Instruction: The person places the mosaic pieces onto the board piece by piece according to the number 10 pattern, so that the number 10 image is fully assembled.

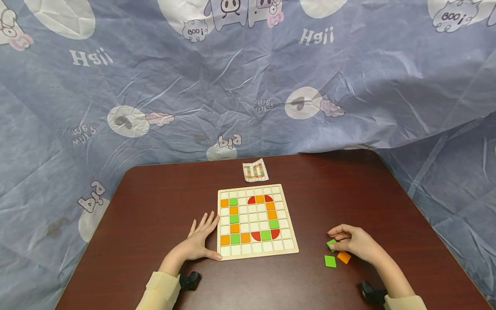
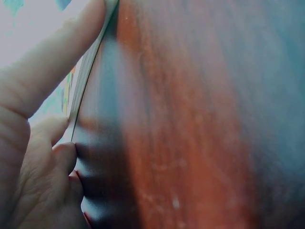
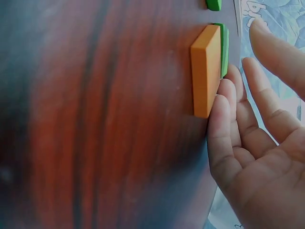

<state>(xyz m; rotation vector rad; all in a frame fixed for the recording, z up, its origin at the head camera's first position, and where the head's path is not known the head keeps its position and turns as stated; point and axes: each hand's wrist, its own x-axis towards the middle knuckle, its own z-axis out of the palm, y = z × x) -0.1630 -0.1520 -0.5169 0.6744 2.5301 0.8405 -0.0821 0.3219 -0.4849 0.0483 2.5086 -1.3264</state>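
Observation:
A pale wooden grid board (image 1: 258,254) carries orange, green and red pieces in some of its squares. At its left side, my left hand (image 1: 196,244) has its fingers spread, with fingertips along the edge and thumb by the near corner. To the right of the board, my right hand (image 1: 358,244) reaches over a green tile (image 1: 331,244), which it partly covers. The right wrist view shows the thumb (image 3: 274,45) apart from the loosely bent fingers, whose tips are beside an orange tile (image 3: 206,71) and a green tile (image 3: 225,50). Another green tile (image 1: 330,261) lies closer to me.
Behind the board lies a small paper card (image 1: 255,170) printed with a coloured grid pattern. The dark wooden table (image 1: 174,185) meets a blue patterned cloth (image 1: 217,86) at its back edge. Black wrist devices sit on both arms.

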